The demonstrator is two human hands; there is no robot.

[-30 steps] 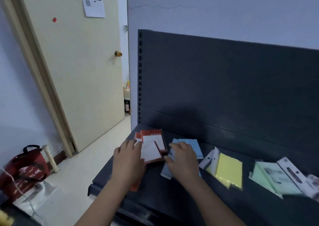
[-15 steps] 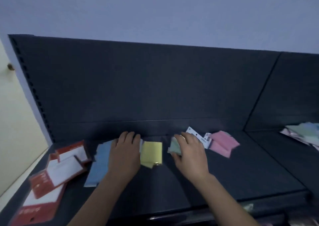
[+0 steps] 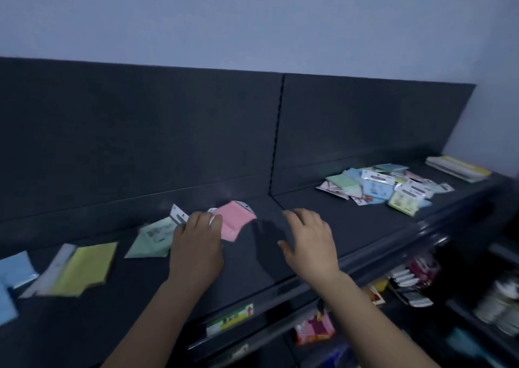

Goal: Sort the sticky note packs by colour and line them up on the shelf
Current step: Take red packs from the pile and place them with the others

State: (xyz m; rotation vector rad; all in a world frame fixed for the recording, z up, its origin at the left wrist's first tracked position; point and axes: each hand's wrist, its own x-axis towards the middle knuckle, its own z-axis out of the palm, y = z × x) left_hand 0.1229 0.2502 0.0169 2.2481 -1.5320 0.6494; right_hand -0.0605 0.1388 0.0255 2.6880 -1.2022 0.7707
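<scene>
Dark grey metal shelf (image 3: pixel 323 227), top deck, with a matching back panel (image 3: pixel 140 131) split by a vertical seam at 12 o'clock. Sorted row runs along the deck from 9 o'clock toward centre: blue packs (image 3: pixel 14 272) at the far left edge, then a yellow pack (image 3: pixel 84 268), then a green pack (image 3: pixel 153 238), then a pink pack (image 3: pixel 234 221) just left of the seam. Packs lie flat, each apart from its neighbour.

Left hand (image 3: pixel 196 247) palm down on the deck, fingers extended and close together; fingertips touch the left edge of the pink pack and cover the right corner of the green pack. Nothing is gripped: contact is flat only.

Right hand (image 3: pixel 309 244) palm down at about 3 o'clock of the pink pack, fingers spread wide, empty, apart from every pack. Cannot tell whether it rests on the deck or hovers just above it.

Unsorted mixed heap (image 3: pixel 384 186) of blue, green, pink and yellow packs lies at 2 o'clock on the right-hand deck section, well apart from both hands. Flat white and yellow boxes (image 3: pixel 457 168) sit beyond the heap at the far right end.

Lower shelves at 5 o'clock hold assorted goods, blurred.
</scene>
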